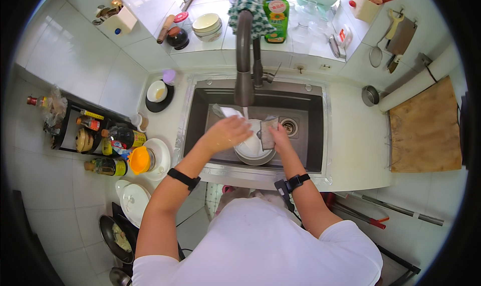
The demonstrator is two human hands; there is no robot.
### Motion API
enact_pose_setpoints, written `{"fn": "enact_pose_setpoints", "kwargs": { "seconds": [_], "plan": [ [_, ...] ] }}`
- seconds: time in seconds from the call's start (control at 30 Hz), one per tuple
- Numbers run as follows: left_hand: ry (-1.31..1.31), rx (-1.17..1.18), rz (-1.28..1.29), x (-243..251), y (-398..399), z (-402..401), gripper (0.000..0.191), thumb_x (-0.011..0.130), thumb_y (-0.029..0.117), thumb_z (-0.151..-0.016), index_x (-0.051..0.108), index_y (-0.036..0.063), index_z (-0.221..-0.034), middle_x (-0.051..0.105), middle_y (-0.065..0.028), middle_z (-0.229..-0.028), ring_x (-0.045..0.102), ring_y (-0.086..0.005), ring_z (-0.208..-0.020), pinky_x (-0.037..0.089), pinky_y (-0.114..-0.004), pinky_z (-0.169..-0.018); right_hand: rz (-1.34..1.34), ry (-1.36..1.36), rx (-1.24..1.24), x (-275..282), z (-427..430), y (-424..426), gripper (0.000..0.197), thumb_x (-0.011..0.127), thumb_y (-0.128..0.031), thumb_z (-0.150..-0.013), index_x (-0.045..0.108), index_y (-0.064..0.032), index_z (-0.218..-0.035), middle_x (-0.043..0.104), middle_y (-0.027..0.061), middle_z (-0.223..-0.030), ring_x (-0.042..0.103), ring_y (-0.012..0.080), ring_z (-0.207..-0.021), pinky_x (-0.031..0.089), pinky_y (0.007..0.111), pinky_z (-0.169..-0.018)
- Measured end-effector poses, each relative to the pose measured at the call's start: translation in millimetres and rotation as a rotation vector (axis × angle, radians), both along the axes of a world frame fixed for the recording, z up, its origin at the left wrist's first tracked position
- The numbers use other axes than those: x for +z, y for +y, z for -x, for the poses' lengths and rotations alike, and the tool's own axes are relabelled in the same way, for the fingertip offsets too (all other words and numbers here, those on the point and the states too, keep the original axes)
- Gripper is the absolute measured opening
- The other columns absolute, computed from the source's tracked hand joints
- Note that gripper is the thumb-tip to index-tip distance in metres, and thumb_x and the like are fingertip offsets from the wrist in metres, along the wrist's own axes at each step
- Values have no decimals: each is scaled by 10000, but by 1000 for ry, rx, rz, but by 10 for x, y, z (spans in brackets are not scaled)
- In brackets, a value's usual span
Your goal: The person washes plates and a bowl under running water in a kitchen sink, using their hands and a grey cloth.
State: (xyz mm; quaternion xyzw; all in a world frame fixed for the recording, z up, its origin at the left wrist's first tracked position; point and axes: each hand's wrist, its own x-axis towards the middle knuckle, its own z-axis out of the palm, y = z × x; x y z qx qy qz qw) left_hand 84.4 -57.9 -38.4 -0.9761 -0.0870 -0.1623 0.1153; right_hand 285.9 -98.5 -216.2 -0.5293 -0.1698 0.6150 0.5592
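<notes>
My right hand (280, 137) grips a grey scrubbing cloth (269, 135) above the right side of the stacked dishes. My left hand (227, 134), palm down and slightly blurred, is over the left side of the stack. A white piece (230, 112) shows just beyond its fingers; whether the hand holds it is unclear. Under both hands, a white dish (252, 150) rests on a wider metal-looking bowl or pan (258, 162) in the dark sink (306, 147). Water runs from the faucet (244, 87) onto the dishes. Some clear plastic (217, 110) lies behind my left hand.
The sink drain (289, 127) is right of the dishes. White plates (164, 154), an orange bowl (139, 161) and bottles (112, 167) crowd the left counter. A frying pan (112, 237) with food sits lower left. Green detergent (276, 19) stands on the sill; a wooden board (424, 132) leans right.
</notes>
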Motion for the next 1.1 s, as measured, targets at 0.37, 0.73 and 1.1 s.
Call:
{"fn": "enact_pose_setpoints", "kwargs": {
  "seconds": [0.37, 0.73, 1.1],
  "plan": [
    [-62, -182, 49, -128, -58, -52, 266, 533, 145, -698, 568, 125, -960, 564, -32, -1057, 526, -221, -1004, 435, -341, -857, 11, 82, -161, 26, -52, -413, 262, 498, -39, -810, 480, -39, -1072, 570, 78, -974, 567, 183, -863, 477, 317, -726],
    [-215, 146, -21, -15, 238, 397, 288, 540, 134, -681, 574, 118, -967, 585, -52, -998, 564, -207, -926, 470, -314, -769, -46, 156, -169, 294, 268, -448, 387, 490, -48, -814, 383, -68, -1185, 510, 86, -1076, 523, 195, -961, 457, 349, -788],
    [-531, 828, -96, 258, -1004, 2285, 296, 549, 32, -649, 624, 104, -927, 625, -67, -958, 600, -213, -889, 486, -325, -770, 166, 456, -89, 326, 657, 569, 391, 596, -494, -745, 511, -117, -688, 481, 20, -526, 421, 125, -401, 331, 213, -344]
  ]
}}
